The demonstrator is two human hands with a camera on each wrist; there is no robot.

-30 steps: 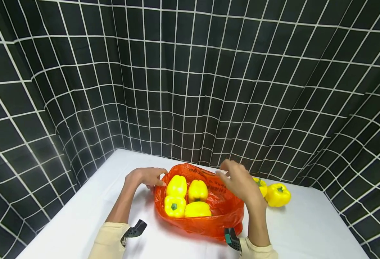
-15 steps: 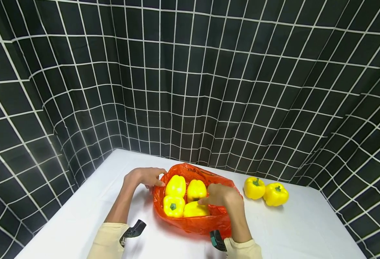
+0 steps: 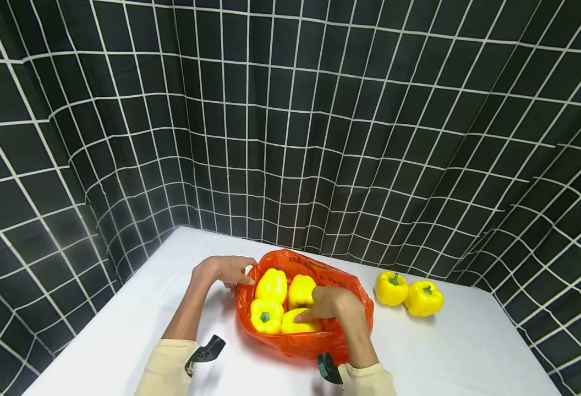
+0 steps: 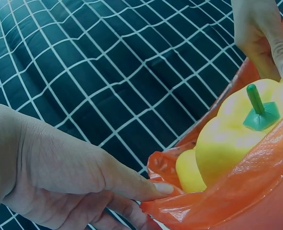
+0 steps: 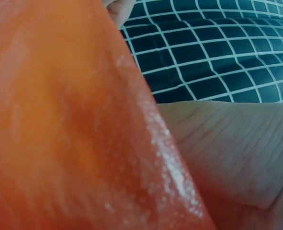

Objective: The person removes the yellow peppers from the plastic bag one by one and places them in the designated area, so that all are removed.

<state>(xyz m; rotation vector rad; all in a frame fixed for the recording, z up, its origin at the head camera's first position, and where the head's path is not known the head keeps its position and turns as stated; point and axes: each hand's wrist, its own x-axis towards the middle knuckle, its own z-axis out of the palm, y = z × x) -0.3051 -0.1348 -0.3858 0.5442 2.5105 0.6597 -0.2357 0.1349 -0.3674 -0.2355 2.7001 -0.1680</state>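
Note:
My left hand (image 3: 227,270) pinches the left rim of a red plastic bag (image 3: 300,345) between thumb and fingers. The left wrist view shows that thumb (image 4: 163,189) right at the bag's edge. Several yellow bell peppers lie inside: one upright at front left (image 3: 266,316), one behind it (image 3: 272,286), one at back right (image 3: 301,290), and one on its side at front right (image 3: 295,324). Reaching into the bag, my right hand (image 3: 337,305) grips the front-right pepper, thumb across its top and the other fingers largely hidden. In the right wrist view the bag wall (image 5: 84,120) covers the fingers.
Two more yellow bell peppers, one nearer the bag (image 3: 390,288) and one farther right (image 3: 424,298), stand side by side on the white table (image 3: 469,352). A dark curtain with a white grid (image 3: 290,121) encloses the back and sides.
My right hand has come from above the bag's right rim down and left into it, onto the front-right pepper. My left hand has kept its place on the rim.

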